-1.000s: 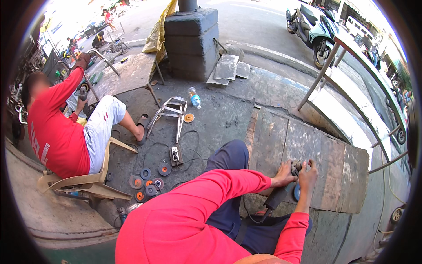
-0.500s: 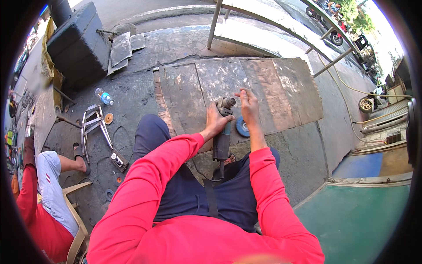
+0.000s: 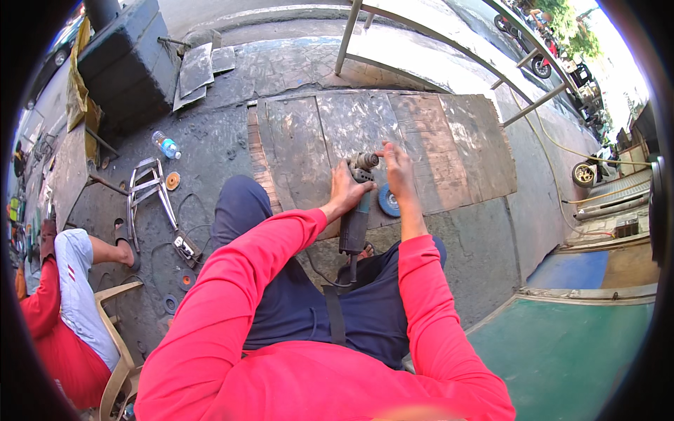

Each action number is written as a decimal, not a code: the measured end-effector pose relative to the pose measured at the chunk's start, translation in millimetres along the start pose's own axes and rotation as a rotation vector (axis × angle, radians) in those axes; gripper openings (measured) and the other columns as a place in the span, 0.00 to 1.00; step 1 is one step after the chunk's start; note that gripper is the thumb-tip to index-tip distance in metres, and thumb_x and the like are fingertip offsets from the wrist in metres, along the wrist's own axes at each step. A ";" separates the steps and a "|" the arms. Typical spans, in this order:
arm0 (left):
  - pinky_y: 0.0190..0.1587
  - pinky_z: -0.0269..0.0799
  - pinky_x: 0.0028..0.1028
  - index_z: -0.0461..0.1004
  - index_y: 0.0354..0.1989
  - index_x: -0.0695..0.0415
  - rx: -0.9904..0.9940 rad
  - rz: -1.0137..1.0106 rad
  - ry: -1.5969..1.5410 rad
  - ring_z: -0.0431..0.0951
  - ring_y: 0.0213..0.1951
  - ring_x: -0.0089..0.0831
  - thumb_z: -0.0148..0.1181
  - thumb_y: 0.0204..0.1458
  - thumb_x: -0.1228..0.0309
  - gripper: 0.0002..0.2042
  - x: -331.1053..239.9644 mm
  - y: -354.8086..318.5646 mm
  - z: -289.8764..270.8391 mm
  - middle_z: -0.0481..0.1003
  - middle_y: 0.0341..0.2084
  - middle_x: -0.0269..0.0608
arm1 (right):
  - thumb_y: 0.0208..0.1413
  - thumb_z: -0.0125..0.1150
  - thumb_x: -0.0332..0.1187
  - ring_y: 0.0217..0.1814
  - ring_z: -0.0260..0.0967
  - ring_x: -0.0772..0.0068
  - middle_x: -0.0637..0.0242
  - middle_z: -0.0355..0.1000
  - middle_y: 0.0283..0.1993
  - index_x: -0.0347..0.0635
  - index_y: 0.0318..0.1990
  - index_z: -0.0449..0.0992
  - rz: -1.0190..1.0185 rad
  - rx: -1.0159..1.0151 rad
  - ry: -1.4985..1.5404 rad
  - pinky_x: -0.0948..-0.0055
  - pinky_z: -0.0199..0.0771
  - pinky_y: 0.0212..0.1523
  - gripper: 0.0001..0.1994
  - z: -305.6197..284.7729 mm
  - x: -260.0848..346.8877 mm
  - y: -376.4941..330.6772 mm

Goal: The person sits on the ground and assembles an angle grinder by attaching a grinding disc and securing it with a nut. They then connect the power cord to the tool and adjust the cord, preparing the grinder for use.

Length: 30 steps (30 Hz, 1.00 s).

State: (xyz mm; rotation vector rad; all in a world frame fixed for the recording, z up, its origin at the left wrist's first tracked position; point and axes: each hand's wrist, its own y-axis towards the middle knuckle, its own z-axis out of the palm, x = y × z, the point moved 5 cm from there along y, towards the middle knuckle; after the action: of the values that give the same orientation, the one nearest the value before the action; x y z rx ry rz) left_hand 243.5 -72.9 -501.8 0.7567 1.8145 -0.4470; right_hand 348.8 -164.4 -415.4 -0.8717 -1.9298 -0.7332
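An angle grinder (image 3: pixel 353 228) stands upright between my knees, its body dark with a green-blue section and its bare spindle end (image 3: pixel 367 161) uppermost. No disc shows on it. My left hand (image 3: pixel 343 191) is wrapped around the grinder just below the head, thumb across the front. Close to the right of the spindle is my right hand (image 3: pixel 399 172), its fingers partly bent and the index reaching left; whether a fingertip touches the metal I cannot tell. A blue grinding disc (image 3: pixel 388 201) lies on the board beside my right wrist.
Weathered wooden boards (image 3: pixel 456 144) lie in front of me. To the left are a metal frame (image 3: pixel 151 193), an orange disc (image 3: pixel 173 181), a water bottle (image 3: pixel 166 144) and cables. A seated co-worker (image 3: pixel 77 351) is at far left. A metal bench (image 3: pixel 421 31) stands ahead.
The view has shifted slightly. My right hand has come a little nearer the spindle end, while the left keeps its hold on the angle grinder. The co-worker's arm has moved slightly.
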 end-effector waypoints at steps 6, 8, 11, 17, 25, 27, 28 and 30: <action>0.58 0.61 0.45 0.63 0.53 0.69 0.044 -0.030 -0.042 0.67 0.53 0.58 0.77 0.30 0.61 0.41 0.6 -1.1 0.8 0.71 0.46 0.63 | 0.68 0.41 0.50 0.50 0.74 0.66 0.56 0.80 0.39 0.32 0.49 0.76 -0.117 0.159 0.200 0.67 0.65 0.56 0.27 4.2 5.9 2.2; 0.55 0.65 0.44 0.64 0.51 0.69 0.021 -0.004 -0.021 0.70 0.52 0.55 0.77 0.29 0.61 0.40 0.8 -0.5 0.6 0.72 0.46 0.63 | 0.67 0.42 0.51 0.49 0.74 0.66 0.56 0.79 0.39 0.32 0.49 0.76 -0.181 0.174 0.293 0.67 0.65 0.55 0.27 -1.0 7.7 5.4; 0.57 0.63 0.44 0.63 0.53 0.69 0.040 -0.020 -0.067 0.67 0.54 0.56 0.78 0.29 0.61 0.42 5.0 1.1 3.7 0.70 0.47 0.63 | 0.67 0.43 0.49 0.48 0.75 0.64 0.55 0.79 0.41 0.32 0.48 0.76 -0.145 0.064 0.218 0.67 0.68 0.53 0.26 -8.5 3.0 7.7; 0.59 0.62 0.44 0.62 0.55 0.70 0.064 -0.045 -0.093 0.65 0.55 0.57 0.79 0.29 0.61 0.44 9.8 2.6 6.9 0.69 0.49 0.63 | 0.67 0.44 0.46 0.49 0.76 0.57 0.53 0.78 0.44 0.30 0.49 0.76 -0.003 0.064 -0.041 0.66 0.70 0.52 0.24 2.8 -10.5 1.8; 0.53 0.67 0.43 0.66 0.49 0.68 -0.002 0.005 -0.025 0.71 0.50 0.53 0.77 0.29 0.61 0.38 5.6 1.0 4.3 0.73 0.44 0.60 | 0.70 0.36 0.48 0.51 0.74 0.62 0.56 0.79 0.39 0.30 0.48 0.77 -0.213 0.310 0.257 0.66 0.65 0.59 0.27 8.5 2.3 3.5; 0.54 0.67 0.43 0.66 0.49 0.68 0.027 -0.011 -0.070 0.71 0.50 0.53 0.77 0.29 0.61 0.38 5.5 1.5 4.4 0.72 0.44 0.60 | 0.70 0.36 0.47 0.49 0.74 0.64 0.56 0.79 0.38 0.30 0.47 0.76 -0.208 0.166 0.308 0.67 0.65 0.58 0.27 -3.5 5.4 6.4; 0.54 0.67 0.43 0.66 0.50 0.68 0.015 0.003 -0.060 0.71 0.50 0.53 0.78 0.29 0.61 0.38 4.4 1.1 3.2 0.72 0.44 0.60 | 0.70 0.36 0.47 0.49 0.74 0.65 0.56 0.79 0.38 0.30 0.47 0.76 -0.212 0.072 0.331 0.68 0.65 0.58 0.27 -9.4 6.7 6.7; 0.54 0.67 0.43 0.66 0.50 0.69 -0.001 0.011 -0.025 0.71 0.50 0.53 0.78 0.29 0.61 0.39 3.0 -0.2 2.0 0.72 0.44 0.60 | 0.70 0.35 0.47 0.48 0.74 0.67 0.56 0.79 0.38 0.30 0.47 0.76 -0.037 0.027 0.078 0.68 0.63 0.60 0.27 -6.9 -1.0 3.6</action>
State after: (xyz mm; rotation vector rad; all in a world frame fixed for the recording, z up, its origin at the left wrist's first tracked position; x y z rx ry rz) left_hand 244.0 -73.4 -505.3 0.7571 1.7868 -0.4460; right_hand 355.3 -167.9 -412.6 -0.7817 -1.8871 -0.7510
